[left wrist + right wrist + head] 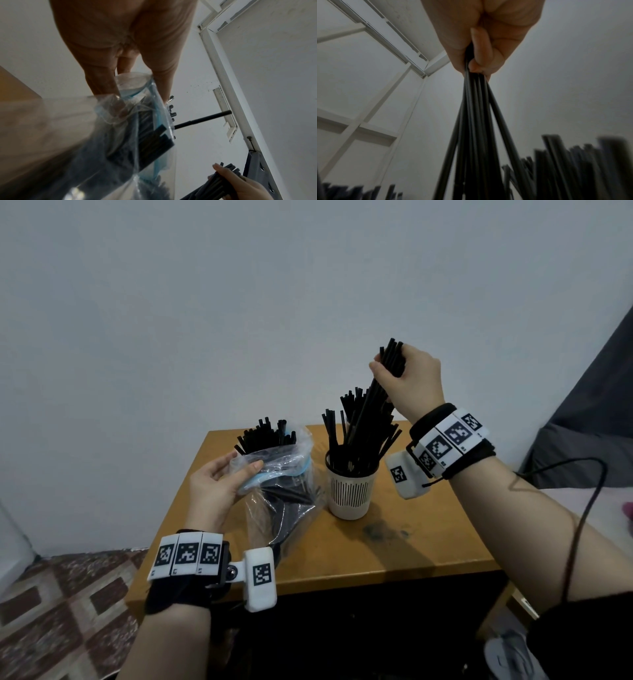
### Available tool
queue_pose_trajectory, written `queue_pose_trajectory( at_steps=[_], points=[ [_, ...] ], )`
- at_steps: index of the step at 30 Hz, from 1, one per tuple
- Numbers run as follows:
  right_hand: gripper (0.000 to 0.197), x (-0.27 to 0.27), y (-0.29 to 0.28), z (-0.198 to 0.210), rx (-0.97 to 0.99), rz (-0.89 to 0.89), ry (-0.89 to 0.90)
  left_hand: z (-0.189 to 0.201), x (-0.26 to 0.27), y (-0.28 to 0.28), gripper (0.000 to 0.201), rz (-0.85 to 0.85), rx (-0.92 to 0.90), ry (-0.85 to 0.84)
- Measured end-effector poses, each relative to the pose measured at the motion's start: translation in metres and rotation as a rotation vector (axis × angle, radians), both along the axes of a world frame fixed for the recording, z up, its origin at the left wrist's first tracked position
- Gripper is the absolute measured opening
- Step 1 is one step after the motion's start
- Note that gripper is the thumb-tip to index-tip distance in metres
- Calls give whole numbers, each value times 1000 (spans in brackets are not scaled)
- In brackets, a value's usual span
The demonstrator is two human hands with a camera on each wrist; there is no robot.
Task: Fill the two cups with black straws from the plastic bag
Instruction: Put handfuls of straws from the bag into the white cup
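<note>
right hand (pixel 409 378): raised above the cups, fingers curled round a bundle of black straws (pixel 371 398); bundle's long axis near upright, tilted, lower ends pointing down-left into the cups' straws, top ends poking above the fist.
left hand (pixel 219 487): thumb and fingers pinching the mouth of the plastic bag (pixel 284 491).
table (pixel 411 542): wooden, carries bag and cup.
plastic bag: clear, blue-trimmed, standing at table's left; its straws upright, tips pointing up out of the mouth.
front cup (pixel 349 494): white, slotted, right of the bag; straws fanned upward. second cup behind it mostly hidden.
</note>
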State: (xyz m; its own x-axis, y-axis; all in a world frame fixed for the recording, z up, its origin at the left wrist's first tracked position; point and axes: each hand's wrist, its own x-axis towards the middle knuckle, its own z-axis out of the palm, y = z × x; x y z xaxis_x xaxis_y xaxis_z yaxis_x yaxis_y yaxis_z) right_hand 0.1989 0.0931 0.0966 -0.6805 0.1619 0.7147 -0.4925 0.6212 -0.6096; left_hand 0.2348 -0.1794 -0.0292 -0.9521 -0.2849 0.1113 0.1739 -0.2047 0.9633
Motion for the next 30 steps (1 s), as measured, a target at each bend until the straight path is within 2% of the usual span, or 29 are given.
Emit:
queue_pose_trajectory(
  at_steps=[5, 8, 13, 15, 18, 19, 23, 24, 26, 30],
  points=[
    [16, -6, -3, -20, 78, 6, -115, -1, -1, 1, 80, -9, -2, 1],
    [18, -12, -2, -31, 203, -48, -174, 0, 0, 2, 80, -22, 5, 4],
    [32, -24, 2, -46, 407, -143, -366, -1, 1, 0, 78, -9, 4, 8],
    [36, -22, 2, -49, 355, -103, -355, -1, 1, 0, 77, -11, 7, 13],
    [66, -15, 1, -54, 303, -32, -252, -1, 2, 1, 79, -18, 8, 18],
    [70, -12, 0, -55, 331, -7, -223, -1, 2, 1, 79, -21, 10, 18],
    [50, -8, -2, -65, 714, 3, -227, -1, 2, 2, 79, -36, 10, 14],
    [47, -7, -2, -66, 758, -6, -237, -1, 2, 2, 79, -41, 10, 17],
    [45, -5, -2, -65, 727, -7, -222, -2, 1, 2, 80, -48, 11, 14],
    [42, 12, -12, -54, 517, 58, -49, -3, 1, 1, 73, -55, -12, 4]
  ],
)
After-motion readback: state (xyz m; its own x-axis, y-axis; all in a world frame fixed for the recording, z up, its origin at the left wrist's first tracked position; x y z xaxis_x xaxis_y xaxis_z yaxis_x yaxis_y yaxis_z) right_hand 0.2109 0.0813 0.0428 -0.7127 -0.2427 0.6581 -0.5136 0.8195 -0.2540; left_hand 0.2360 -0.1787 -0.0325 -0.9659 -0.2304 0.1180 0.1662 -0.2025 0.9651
